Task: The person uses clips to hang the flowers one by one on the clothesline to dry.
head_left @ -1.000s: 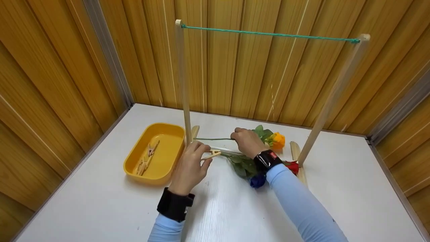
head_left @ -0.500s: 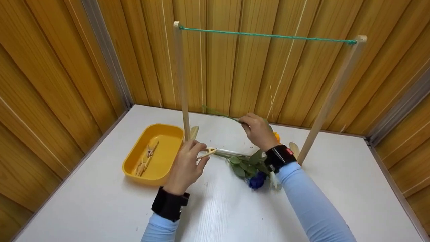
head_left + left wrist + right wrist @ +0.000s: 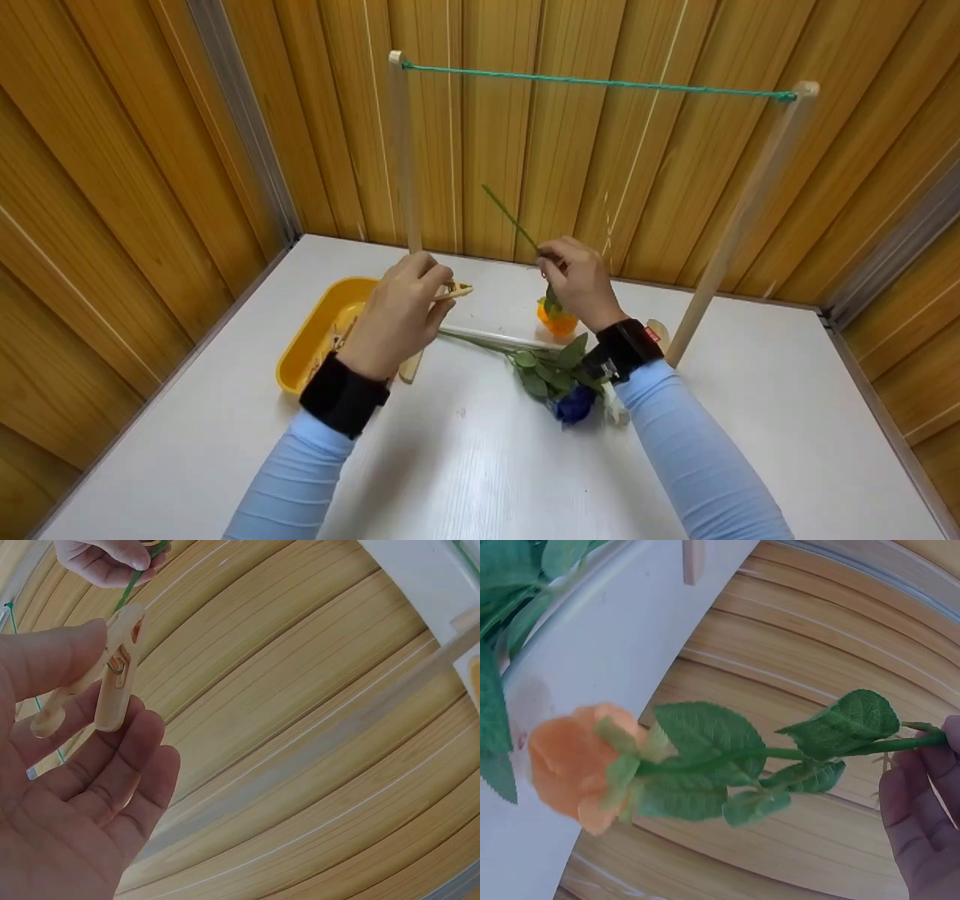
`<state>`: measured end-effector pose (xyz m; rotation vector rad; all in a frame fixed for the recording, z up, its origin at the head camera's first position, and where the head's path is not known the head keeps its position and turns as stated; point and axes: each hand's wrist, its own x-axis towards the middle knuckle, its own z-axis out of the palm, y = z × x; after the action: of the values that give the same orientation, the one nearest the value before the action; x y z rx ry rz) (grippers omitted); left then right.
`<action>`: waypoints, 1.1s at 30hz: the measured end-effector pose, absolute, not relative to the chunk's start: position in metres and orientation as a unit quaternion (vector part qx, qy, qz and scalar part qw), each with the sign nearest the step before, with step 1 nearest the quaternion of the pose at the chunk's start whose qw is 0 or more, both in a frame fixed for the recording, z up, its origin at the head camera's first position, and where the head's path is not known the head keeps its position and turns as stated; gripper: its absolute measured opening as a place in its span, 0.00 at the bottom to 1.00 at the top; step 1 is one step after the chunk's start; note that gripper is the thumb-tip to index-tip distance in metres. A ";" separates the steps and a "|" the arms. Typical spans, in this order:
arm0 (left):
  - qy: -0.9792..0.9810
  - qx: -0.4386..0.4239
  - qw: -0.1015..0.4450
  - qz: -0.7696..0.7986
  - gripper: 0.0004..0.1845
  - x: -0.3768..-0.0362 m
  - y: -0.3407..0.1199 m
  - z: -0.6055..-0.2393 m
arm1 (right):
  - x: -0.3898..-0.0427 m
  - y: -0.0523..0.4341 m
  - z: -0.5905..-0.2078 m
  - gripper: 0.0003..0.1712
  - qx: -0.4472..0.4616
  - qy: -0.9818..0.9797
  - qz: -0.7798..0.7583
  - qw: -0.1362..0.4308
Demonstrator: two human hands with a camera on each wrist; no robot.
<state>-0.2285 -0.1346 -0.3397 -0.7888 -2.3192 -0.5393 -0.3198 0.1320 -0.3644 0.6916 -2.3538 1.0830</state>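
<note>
**Head view: both hands were up off the surface, clothespin in the left, orange rose in the right**

Left hand (image 3: 401, 304) pinched a wooden clothespin (image 3: 451, 291) between thumb and fingertips — grip clamped on it, jaw end pointing toward the right hand. In the left wrist view the clothespin (image 3: 112, 667) sat across the fingertips, its spring visible.

Right hand (image 3: 579, 283) pinched the stem of the orange rose (image 3: 556, 318) — grip clamped on the stem, bloom hanging down below the hand, bare stem end angled up and left toward the wall. Right wrist view showed the rose (image 3: 574, 765) blurred, leaves along the stem, fingers (image 3: 922, 810) closed around the stem's far end.

Both hands hovered near each other, apart, below the green cord (image 3: 600, 81) strung between two wooden posts (image 3: 401, 150).

On the white surface (image 3: 487, 465): more flowers lay under the right wrist, including a blue rose (image 3: 575, 403) with leaves. A yellow tray (image 3: 315, 341) sat left of the rack, partly hidden by the left hand, holding more clothespins.
</note>
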 end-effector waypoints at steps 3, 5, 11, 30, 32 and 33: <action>-0.879 -0.315 0.310 -0.179 0.10 -0.233 -0.137 -0.316 | -0.320 0.127 -0.363 0.07 0.250 -0.849 0.406 0.227; -0.881 -0.322 0.308 -0.160 0.09 -0.236 -0.138 -0.301 | -0.321 0.124 -0.362 0.07 0.249 -0.847 0.413 0.224; -0.894 -0.323 0.294 -0.102 0.05 -0.242 -0.136 -0.259 | -0.322 0.114 -0.355 0.07 0.250 -0.840 0.432 0.210; -0.933 -0.268 0.240 -0.025 0.11 -0.274 -0.152 -0.161 | -0.335 0.080 -0.329 0.06 0.303 -0.817 0.441 0.215; -0.931 -0.268 0.246 -0.020 0.11 -0.278 -0.151 -0.152 | -0.338 0.077 -0.326 0.06 0.304 -0.817 0.442 0.212; -0.930 -0.268 0.250 -0.019 0.11 -0.279 -0.151 -0.149 | -0.338 0.076 -0.324 0.06 0.303 -0.817 0.443 0.210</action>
<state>-0.2791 -0.1510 -0.1485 -0.7289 -2.5337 -0.0515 -0.3385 0.0758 -0.3242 0.8440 -2.2729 1.2313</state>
